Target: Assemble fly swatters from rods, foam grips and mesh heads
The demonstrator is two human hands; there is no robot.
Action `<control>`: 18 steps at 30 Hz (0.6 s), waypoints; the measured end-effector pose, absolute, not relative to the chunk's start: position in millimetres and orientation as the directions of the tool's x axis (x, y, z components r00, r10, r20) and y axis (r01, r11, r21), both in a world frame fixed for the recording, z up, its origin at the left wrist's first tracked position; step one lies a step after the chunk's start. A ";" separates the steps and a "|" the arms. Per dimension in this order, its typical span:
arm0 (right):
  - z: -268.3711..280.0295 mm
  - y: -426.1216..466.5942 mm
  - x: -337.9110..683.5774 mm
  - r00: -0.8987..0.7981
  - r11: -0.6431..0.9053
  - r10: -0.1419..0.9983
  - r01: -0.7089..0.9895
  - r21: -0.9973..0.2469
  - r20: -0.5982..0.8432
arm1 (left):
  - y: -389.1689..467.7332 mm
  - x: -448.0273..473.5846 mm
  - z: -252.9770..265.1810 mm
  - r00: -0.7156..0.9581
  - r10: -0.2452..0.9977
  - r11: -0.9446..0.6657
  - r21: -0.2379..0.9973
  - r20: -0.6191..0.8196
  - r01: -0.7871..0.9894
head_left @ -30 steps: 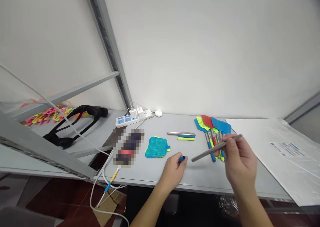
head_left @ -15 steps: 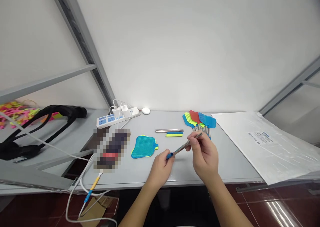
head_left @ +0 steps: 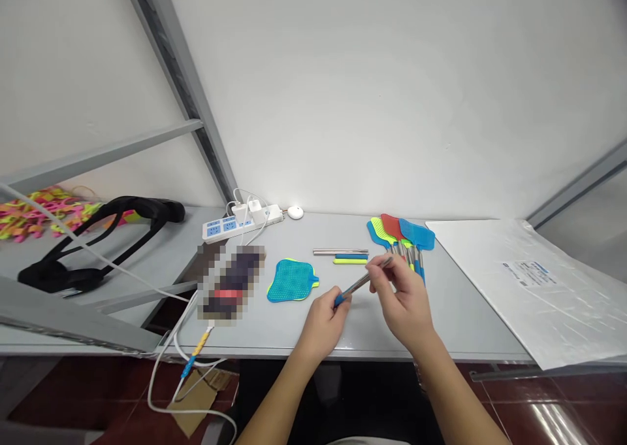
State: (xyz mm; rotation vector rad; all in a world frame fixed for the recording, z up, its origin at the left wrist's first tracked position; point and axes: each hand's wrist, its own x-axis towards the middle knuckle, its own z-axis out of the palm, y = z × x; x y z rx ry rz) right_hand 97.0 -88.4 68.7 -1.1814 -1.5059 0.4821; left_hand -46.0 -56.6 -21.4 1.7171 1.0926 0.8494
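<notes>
My left hand (head_left: 327, 322) is closed round a blue handle sleeve (head_left: 339, 299), of which only the tip shows. My right hand (head_left: 400, 295) pinches a silver metal rod (head_left: 360, 283), whose lower end meets the sleeve's mouth; how deep it sits I cannot tell. Left of my hands lie blue fly swatter heads (head_left: 291, 280) with a yellow-green edge beneath. Beyond my hands are loose metal rods (head_left: 337, 251), a blue sleeve (head_left: 351, 257) and a yellow-green sleeve (head_left: 350, 261). Several fly swatters (head_left: 392, 228) in blue, yellow-green and red lie fanned behind my right hand.
A white power strip (head_left: 245, 225) with plugs and a round white case (head_left: 295, 212) sit by the wall. A blurred phone (head_left: 235, 281) with cables lies left. A black headset frame (head_left: 108, 236) is further left. A white package (head_left: 529, 288) covers the right side.
The rod's lower end now meets the blue sleeve in my left hand; before, the sleeve's open mouth showed beside it. The whole view has shifted slightly.
</notes>
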 end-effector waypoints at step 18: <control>41.2 -42.6 52.0 0.354 0.303 0.913 -0.253 -0.919 0.203 | -45.7 -24.2 -15.2 0.347 0.900 -0.337 0.927 0.265 0.167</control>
